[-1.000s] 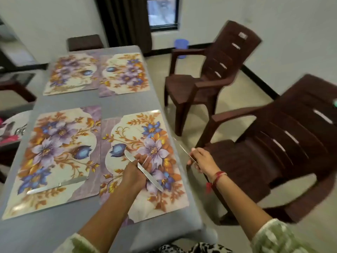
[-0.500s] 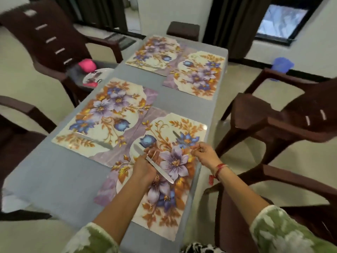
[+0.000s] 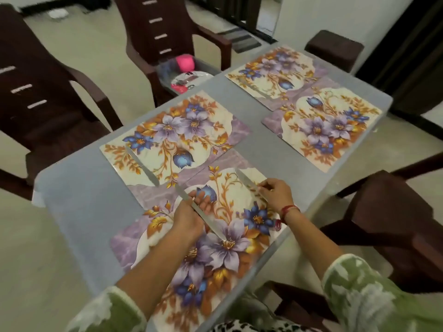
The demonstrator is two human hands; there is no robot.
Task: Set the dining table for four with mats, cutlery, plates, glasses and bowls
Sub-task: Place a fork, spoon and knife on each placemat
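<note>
Gripping a knife (image 3: 213,226) with the left hand (image 3: 189,219), slantwise over the nearest mat (image 3: 223,259) on the grey desk (image 3: 84,200). Pinching the handle of a second knife (image 3: 245,179) with the right hand (image 3: 275,192) — blade seemingly resting on the same mat, toward its far right part. On the next mat (image 3: 167,130) to the left — a third knife (image 3: 142,167), lying alone.

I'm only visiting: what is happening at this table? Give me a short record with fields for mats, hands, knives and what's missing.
mats: four floral on the grey table: nearest mat, neighbouring mat, two beyond
left hand: holds a knife over the nearest mat
right hand: pinches a second knife near that mat's far edge
laid knife: lies on the neighbouring mat
missing: plates, glasses, bowls; a plate sits on a chair
</note>
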